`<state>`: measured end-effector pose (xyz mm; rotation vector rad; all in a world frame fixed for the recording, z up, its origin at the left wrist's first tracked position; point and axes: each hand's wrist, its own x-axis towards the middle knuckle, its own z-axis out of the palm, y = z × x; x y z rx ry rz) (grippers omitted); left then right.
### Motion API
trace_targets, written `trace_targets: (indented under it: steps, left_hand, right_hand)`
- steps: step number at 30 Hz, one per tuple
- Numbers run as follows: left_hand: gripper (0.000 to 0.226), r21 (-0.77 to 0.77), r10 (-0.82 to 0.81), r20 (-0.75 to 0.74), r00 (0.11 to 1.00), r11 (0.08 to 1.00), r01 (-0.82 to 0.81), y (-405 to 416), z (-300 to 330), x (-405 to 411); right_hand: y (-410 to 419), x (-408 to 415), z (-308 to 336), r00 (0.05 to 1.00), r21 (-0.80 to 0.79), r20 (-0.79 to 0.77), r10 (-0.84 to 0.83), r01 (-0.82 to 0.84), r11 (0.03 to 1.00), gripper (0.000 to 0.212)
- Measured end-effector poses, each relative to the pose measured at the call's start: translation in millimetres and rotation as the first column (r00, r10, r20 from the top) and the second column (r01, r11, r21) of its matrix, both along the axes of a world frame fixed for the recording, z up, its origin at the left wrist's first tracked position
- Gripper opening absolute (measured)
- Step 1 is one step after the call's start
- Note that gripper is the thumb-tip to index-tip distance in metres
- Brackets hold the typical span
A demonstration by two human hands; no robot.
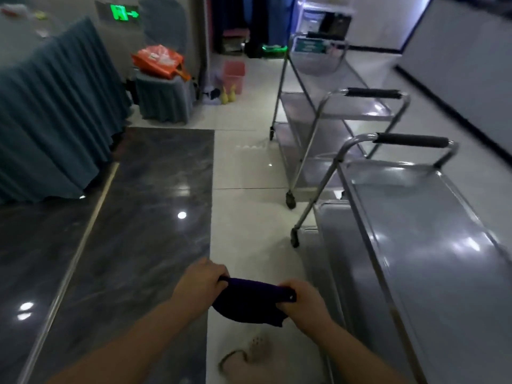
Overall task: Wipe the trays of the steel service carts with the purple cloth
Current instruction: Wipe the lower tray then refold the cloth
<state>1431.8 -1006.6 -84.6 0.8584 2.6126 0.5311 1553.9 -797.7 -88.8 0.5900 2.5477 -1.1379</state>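
Both hands out front, my left hand & right hand each curled round an end of purple cloth, held above floor, nearest steel cart's top tray just to my right, 2nd cart further back

Dim, bluish indoor light — ceiling lamps glare as white spots on the glossy dark floor and streak the near tray. Soft blur throughout; edges bend wide-angle.
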Motion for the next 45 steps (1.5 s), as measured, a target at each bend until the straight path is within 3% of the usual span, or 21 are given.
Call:
trace_targets:
  steps: [3, 12, 16, 20, 27, 31, 34, 37, 39, 41, 43, 45]
  left_hand:
    - [0.024, -0.073, -0.154, -0.025, 0.988, 0.986, 0.152, 62.8, -15.1, -50.5]
    - [0.023, -0.141, -0.403, -0.04, 0.914, 0.908, 0.394, 232.3, -60.9, -160.5]
    - [0.023, -0.189, -0.461, 0.056, 0.886, 0.866, 0.463, 280.9, -96.9, -191.8]
    - [0.024, -0.244, -0.521, 0.212, 0.827, 0.791, 0.561, 321.2, -136.0, -218.0]
    - [0.03, -0.324, -0.732, 0.335, 0.593, 0.501, 0.802, 366.6, -209.2, -281.7]
    - [0.03, -0.359, -0.792, 0.333, 0.512, 0.396, 0.845, 385.6, -261.1, -314.2]
    - [0.029, -0.36, -0.815, 0.291, 0.501, 0.392, 0.847, 402.3, -312.6, -327.1]
    - [0.028, -0.324, -0.835, 0.246, 0.492, 0.408, 0.854, 420.3, -375.8, -327.7]
    - [0.027, -0.272, -0.86, 0.195, 0.472, 0.415, 0.868, 433.5, -414.9, -322.8]
    - [0.026, -0.174, -0.868, 0.117, 0.482, 0.46, 0.871, 449.3, -442.7, -316.9]
    - [0.02, 0.041, -0.868, -0.056, 0.493, 0.491, 0.87, 468.1, -465.9, -313.5]
    - [0.016, 0.247, -0.855, -0.224, 0.469, 0.415, 0.876, 486.8, -490.4, -310.4]
  right_hand:
    - [51.0, -24.1, -18.9, 0.991, -0.011, 0.006, -0.131, 0.132, 0.991, 0.01]
    - [157.4, -84.9, -73.3, 0.91, -0.001, 0.044, -0.413, 0.414, 0.91, 0.015]
    - [174.2, -96.8, -104.0, 0.852, -0.063, 0.072, -0.519, 0.523, 0.85, 0.017]
    - [174.9, -111.1, -139.6, 0.775, -0.082, 0.197, -0.601, 0.624, 0.777, 0.015]
    - [158.4, -173.6, -210.2, 0.532, -0.076, 0.43, -0.729, 0.827, 0.558, 0.007]
    - [142.0, -213.9, -267.3, 0.419, -0.123, 0.427, -0.801, 0.905, 0.408, 0.015]
    - [146.0, -231.5, -322.0, 0.34, -0.143, 0.424, -0.839, 0.94, 0.309, 0.01]
    - [158.0, -238.3, -395.4, 0.307, -0.134, 0.434, -0.847, 0.952, 0.277, 0.002]
    - [169.0, -238.8, -436.8, 0.246, -0.129, 0.389, -0.888, 0.969, 0.212, 0.002]
    - [183.2, -238.7, -468.0, 0.094, -0.132, 0.266, -0.959, 0.989, 0.06, 0.01]
    - [204.3, -234.3, -494.0, -0.107, -0.122, -0.019, -0.994, 0.987, -0.104, 0.019]
    - [228.4, -229.9, -524.6, -0.177, -0.015, -0.32, -0.931, 0.983, -0.182, 0.016]
